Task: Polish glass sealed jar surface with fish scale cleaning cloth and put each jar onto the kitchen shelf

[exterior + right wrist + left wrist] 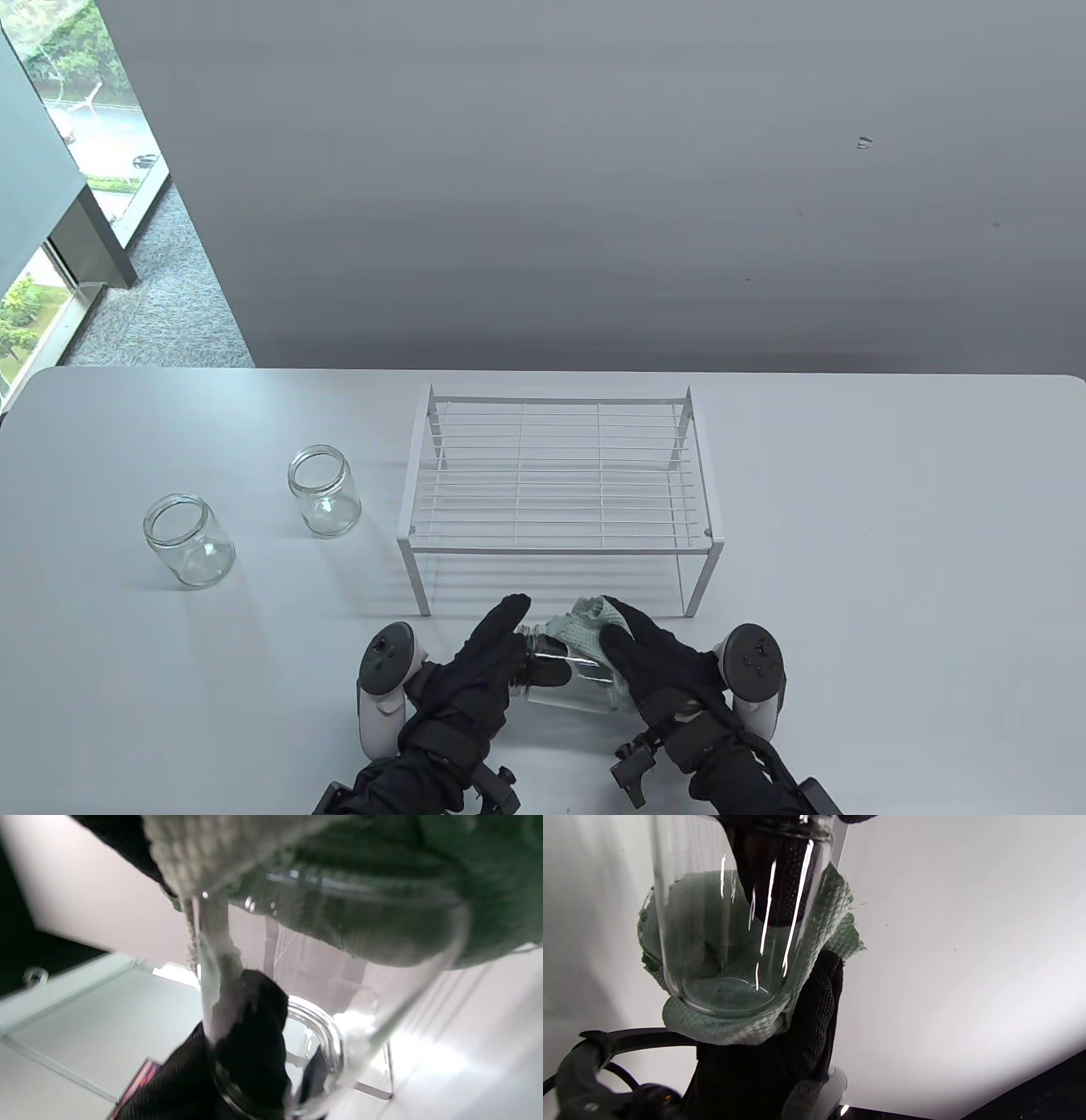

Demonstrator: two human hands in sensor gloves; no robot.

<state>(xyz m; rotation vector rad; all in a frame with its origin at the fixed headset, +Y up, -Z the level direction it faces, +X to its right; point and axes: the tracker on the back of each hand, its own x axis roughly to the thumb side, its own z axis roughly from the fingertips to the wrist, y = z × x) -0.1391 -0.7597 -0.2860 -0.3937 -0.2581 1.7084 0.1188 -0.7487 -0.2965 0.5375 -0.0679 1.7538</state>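
1. Two open jars stand upright on the worktop (848, 526) at the left, apart from each other: the far-left jar (188, 541) and the second jar (325, 491). Neither is on the shelf, so both appear to await polishing.
2. The left hand (488, 671) grips the mouth end of the held jar (570, 679), which lies tipped on its side just above the worktop. Its thumb reaches inside the neck and its fingers curl over the rim.
3. The right hand (653, 662) is curled round the held jar's base end, pressing the green cloth (585, 628) against the glass. From the left wrist, the cloth wraps the base and side.
4. The wire shelf (556, 484) stands just behind the hands and carries no jar.
5. My reading: polishing of the first jar is under way. No jar has been placed, so three placements remain.
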